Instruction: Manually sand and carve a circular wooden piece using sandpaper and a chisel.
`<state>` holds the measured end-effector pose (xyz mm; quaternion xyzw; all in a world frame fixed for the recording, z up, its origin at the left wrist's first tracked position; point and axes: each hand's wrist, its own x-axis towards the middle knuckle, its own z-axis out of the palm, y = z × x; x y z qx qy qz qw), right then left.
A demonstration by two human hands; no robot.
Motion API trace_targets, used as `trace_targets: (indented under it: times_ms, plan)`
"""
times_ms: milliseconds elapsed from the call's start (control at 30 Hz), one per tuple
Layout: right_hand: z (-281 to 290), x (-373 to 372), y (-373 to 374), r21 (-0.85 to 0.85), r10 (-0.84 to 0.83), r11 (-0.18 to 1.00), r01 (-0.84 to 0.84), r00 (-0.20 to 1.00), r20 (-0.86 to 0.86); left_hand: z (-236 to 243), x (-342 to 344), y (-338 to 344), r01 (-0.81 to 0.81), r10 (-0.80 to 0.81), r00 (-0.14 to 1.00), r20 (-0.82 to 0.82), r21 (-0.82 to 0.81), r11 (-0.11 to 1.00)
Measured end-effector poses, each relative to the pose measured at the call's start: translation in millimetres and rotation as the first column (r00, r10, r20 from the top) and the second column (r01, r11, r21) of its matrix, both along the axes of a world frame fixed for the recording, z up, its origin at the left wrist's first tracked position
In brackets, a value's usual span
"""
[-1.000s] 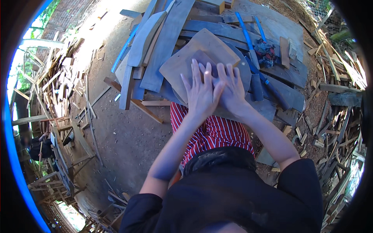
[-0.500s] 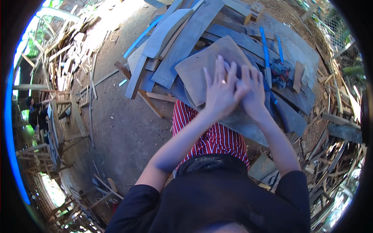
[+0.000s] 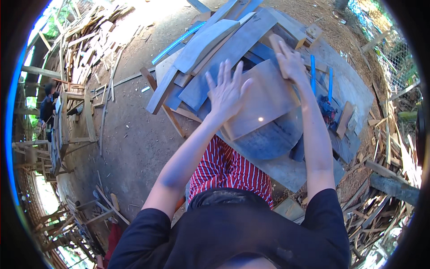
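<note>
My left hand is spread over the left part of a tan, squarish wooden board; whether its palm touches the board is hard to tell. Beyond the board's upper-right corner, my right hand has its fingers closed over a narrow tan wooden piece, partly hidden by them. A dark, round-edged panel lies under the board, atop a pile of grey planks. To the right are blue rods and a dark red-and-black bundle.
A person in dark clothes is beside a wooden frame at the far left. Scrap wood heaps lie at the upper left and lower right. A dirt floor surrounds the pile, with wire mesh at the right.
My hands, together on the board earlier, have parted: the left moved leftward, the right upward onto the narrow piece. The board sits at a different angle, showing more of the dark panel beneath.
</note>
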<state>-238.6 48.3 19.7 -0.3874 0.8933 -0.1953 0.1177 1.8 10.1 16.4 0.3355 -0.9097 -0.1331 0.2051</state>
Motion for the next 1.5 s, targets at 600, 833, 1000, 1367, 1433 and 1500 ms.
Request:
trace_targets:
  times_ms: [600, 833, 1000, 1367, 1433, 1500]
  plan:
    - [-4.9, 84.6, 102.1, -0.630, 0.041, 0.776, -0.022, 0.999, 0.016, -20.2, 37.4, 7.9, -0.022, 0.392, 0.710, -0.585, 0.538, 0.843]
    - [-14.2, 86.7, 101.1, -0.668, 0.047, 0.744, -0.013, 0.998, 0.032, -20.6, 39.6, 8.6, -0.050, 0.426, 0.724, -0.542, 0.575, 0.817]
    - [-6.0, 87.6, 100.6, -0.672, 0.021, 0.740, -0.008, 1.000, 0.012, -12.0, 38.1, 7.2, -0.108, 0.335, 0.827, -0.450, 0.459, 0.882]
    - [-18.2, 88.5, 95.0, -0.664, 0.006, 0.747, -0.009, 1.000, -0.008, -3.9, -29.4, 46.1, -0.023, 0.038, 0.996, 0.086, -0.171, 0.985]
    - [-23.9, 86.7, 97.5, -0.668, 0.002, 0.743, -0.023, 0.999, -0.032, -1.1, -17.5, 72.8, 0.036, -0.020, 0.996, 0.090, -0.185, 0.982]
    - [-23.6, 83.7, 101.0, -0.644, -0.030, 0.765, -0.006, 0.999, -0.045, 6.4, 2.1, 96.2, 0.229, -0.212, 0.964, 0.161, -0.094, 0.969]
